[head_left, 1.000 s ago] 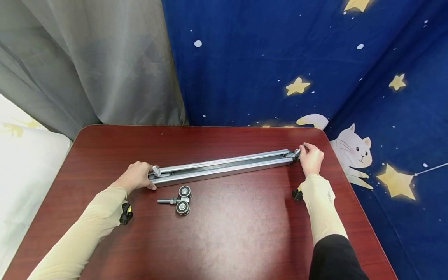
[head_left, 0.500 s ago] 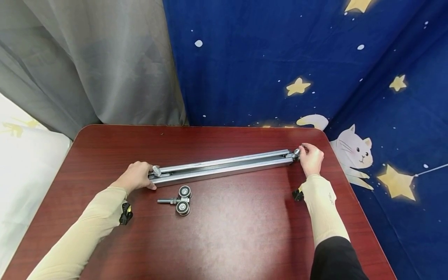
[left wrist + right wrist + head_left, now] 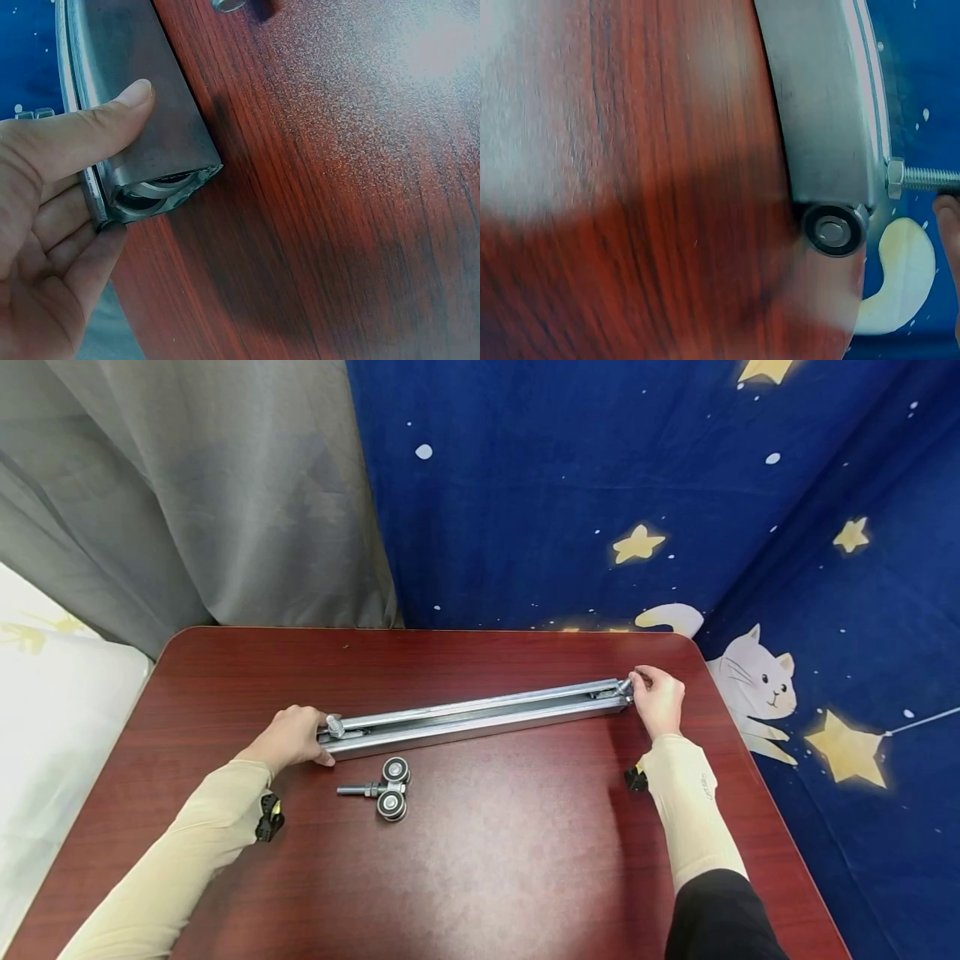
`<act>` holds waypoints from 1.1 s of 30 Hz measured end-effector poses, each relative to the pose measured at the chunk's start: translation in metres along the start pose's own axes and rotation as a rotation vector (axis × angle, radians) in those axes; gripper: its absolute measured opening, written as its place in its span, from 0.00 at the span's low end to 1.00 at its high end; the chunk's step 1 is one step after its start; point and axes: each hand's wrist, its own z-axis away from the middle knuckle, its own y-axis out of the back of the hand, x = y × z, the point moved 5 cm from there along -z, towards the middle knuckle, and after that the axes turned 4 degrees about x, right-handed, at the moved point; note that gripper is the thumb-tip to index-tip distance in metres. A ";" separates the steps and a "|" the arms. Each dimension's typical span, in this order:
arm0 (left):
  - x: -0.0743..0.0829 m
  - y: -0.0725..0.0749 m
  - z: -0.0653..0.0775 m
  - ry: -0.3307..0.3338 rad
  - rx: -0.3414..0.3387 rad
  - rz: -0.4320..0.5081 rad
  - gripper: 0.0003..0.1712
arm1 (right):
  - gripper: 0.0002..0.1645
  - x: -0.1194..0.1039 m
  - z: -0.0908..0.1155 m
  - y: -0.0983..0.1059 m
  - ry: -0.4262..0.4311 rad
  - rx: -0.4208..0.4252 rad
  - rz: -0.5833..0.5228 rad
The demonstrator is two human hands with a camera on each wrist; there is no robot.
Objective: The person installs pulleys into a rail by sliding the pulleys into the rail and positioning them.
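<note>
A long silver metal track (image 3: pixel 480 718) lies slantwise across the table, slot upward. My left hand (image 3: pixel 294 737) grips its left end, thumb on the near wall (image 3: pixel 142 120); wheels show inside that end in the left wrist view, and a bolt (image 3: pixel 335 726) stands up from the slot. At the other end, my right hand (image 3: pixel 660 703) pinches the threaded bolt (image 3: pixel 930 178) of a second roller trolley. That trolley's wheel (image 3: pixel 831 231) pokes slightly out of the track's open end. The right fingertips are mostly outside the right wrist view.
Another roller trolley (image 3: pixel 393 790) with its bolt pointing left lies on the reddish-brown table (image 3: pixel 510 860), in front of the track's left part. Grey and blue curtains (image 3: pixel 525 510) hang behind the table's far edge.
My right hand has moved slightly left, and the trolley it holds has slid farther into the track's right end. The left hand and the track have stayed still.
</note>
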 end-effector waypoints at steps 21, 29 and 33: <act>0.000 0.000 0.000 -0.007 0.002 0.007 0.30 | 0.10 -0.015 0.001 -0.012 0.053 -0.181 -0.022; 0.002 0.000 0.001 -0.008 0.006 0.004 0.31 | 0.10 -0.028 -0.003 -0.017 0.102 -0.326 -0.059; 0.003 -0.001 0.000 -0.012 0.009 0.000 0.30 | 0.15 -0.026 -0.005 -0.016 0.070 -0.449 -0.069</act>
